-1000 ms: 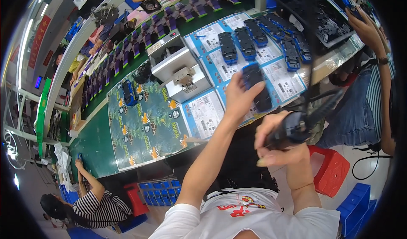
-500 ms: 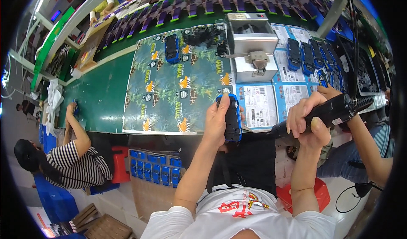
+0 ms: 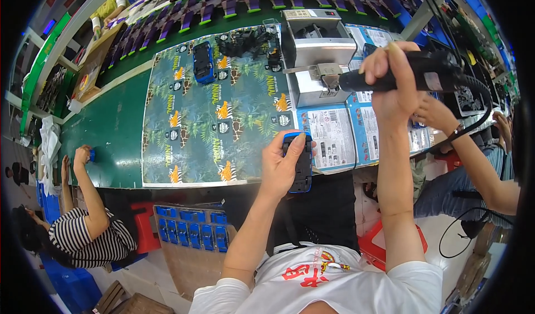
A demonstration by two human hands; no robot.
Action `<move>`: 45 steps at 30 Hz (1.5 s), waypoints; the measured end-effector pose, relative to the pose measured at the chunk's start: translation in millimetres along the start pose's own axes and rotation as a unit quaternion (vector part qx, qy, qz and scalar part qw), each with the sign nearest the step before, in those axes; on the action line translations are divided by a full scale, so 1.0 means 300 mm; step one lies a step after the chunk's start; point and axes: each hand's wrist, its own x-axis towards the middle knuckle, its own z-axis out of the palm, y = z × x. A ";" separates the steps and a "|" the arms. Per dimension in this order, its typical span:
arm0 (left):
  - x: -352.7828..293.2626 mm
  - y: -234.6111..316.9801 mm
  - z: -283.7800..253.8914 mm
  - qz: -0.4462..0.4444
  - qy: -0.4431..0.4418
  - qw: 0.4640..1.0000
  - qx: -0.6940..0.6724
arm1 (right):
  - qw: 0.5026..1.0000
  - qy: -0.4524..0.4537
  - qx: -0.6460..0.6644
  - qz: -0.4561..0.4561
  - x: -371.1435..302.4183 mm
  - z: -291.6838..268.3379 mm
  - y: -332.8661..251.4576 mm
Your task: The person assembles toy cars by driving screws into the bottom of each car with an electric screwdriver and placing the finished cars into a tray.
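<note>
My left hand [image 3: 280,162] grips a blue toy car [image 3: 302,166], its black underside facing up, just off the table's front edge. My right hand [image 3: 393,80] is wrapped round a black electric screwdriver [image 3: 423,71] with a thick cord. The screwdriver's nose points left, at the small metal outlet of a silver screw feeder [image 3: 319,46]. Whether its bit touches the outlet I cannot make out. Another blue toy car [image 3: 204,62], also underside up, lies on the patterned sheet, beside a heap of black parts [image 3: 243,42].
A printed animal-pattern sheet [image 3: 192,119] covers part of the green table [image 3: 111,147]; printed cards [image 3: 329,138] lie right. A co-worker's hand [image 3: 437,113] is close behind my right wrist. Another person in stripes [image 3: 92,239] works at left. A tray of blue cars [image 3: 192,227] stands below the table.
My right hand has lifted the screwdriver up and away from me, to the screw feeder. The left hand still holds the toy car near the table edge. The view has shifted slightly.
</note>
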 end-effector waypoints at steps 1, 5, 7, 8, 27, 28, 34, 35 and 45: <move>0.001 -0.002 0.001 -0.002 -0.001 1.000 0.000 | 1.000 0.002 -0.012 -0.004 0.000 0.009 0.014; 0.005 -0.014 0.005 0.015 -0.009 1.000 0.010 | 0.997 -0.008 -0.068 -0.022 0.003 0.040 0.049; 0.001 -0.014 0.001 0.021 -0.014 1.000 0.013 | 0.995 -0.025 -0.091 -0.024 0.009 0.054 0.059; -0.002 -0.006 -0.001 0.020 -0.017 1.000 0.015 | 0.994 -0.034 -0.107 -0.012 0.013 0.062 0.055; 0.000 -0.031 -0.003 0.068 0.003 0.997 0.045 | 0.986 -0.133 0.093 0.040 -0.167 0.098 -0.155; -0.001 -0.029 0.002 0.088 0.014 0.994 0.066 | 0.985 -0.147 0.081 0.037 -0.176 0.097 -0.148; -0.002 -0.029 0.020 0.127 0.039 0.986 0.104 | 0.986 -0.124 0.084 0.070 -0.225 0.112 -0.130; -0.003 -0.025 0.022 0.125 0.041 0.985 0.111 | 0.986 -0.125 0.084 0.071 -0.230 0.113 -0.123; 0.001 -0.043 0.025 0.117 0.059 0.987 0.098 | 0.979 -0.131 0.017 0.155 -0.289 0.138 -0.122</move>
